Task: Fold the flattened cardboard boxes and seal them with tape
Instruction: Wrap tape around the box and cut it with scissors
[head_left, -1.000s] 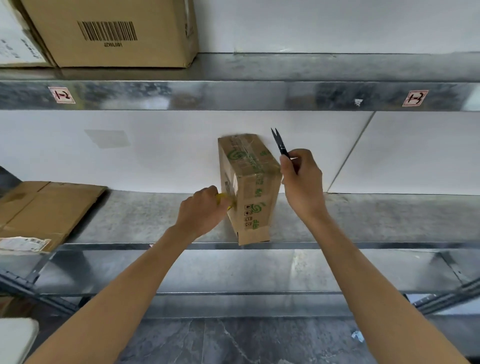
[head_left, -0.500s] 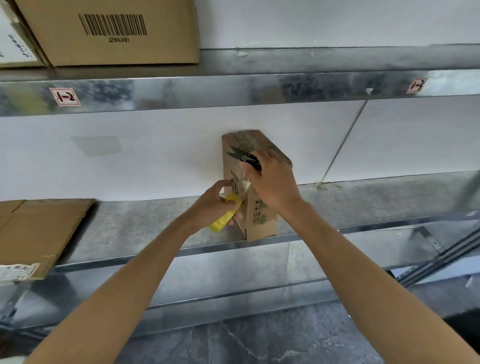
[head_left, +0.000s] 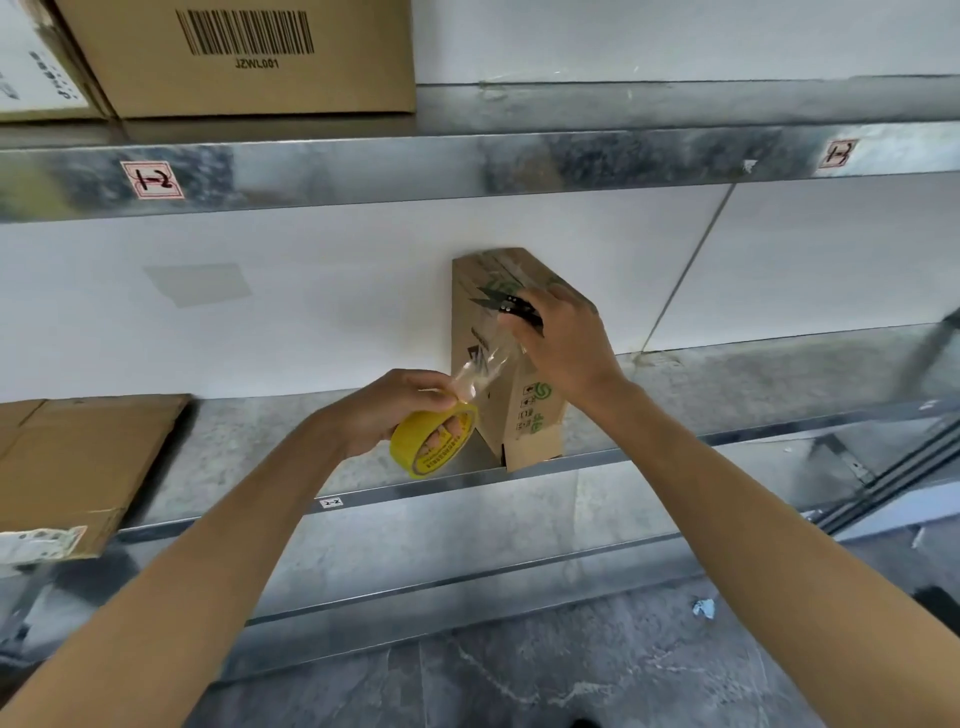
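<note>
L grip (head_left: 387, 410) on tape (head_left: 434, 440), box (head_left: 535, 434) on metal shelf (head_left: 737, 382), white wall (head_left: 311, 322)

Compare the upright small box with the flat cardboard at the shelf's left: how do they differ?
The small box stands upright, folded into shape; the flat cardboard lies unfolded. The small box bears green print and clear tape; the flat cardboard is plain with a white label at its near edge. Both are brown, on the same metal shelf.
</note>
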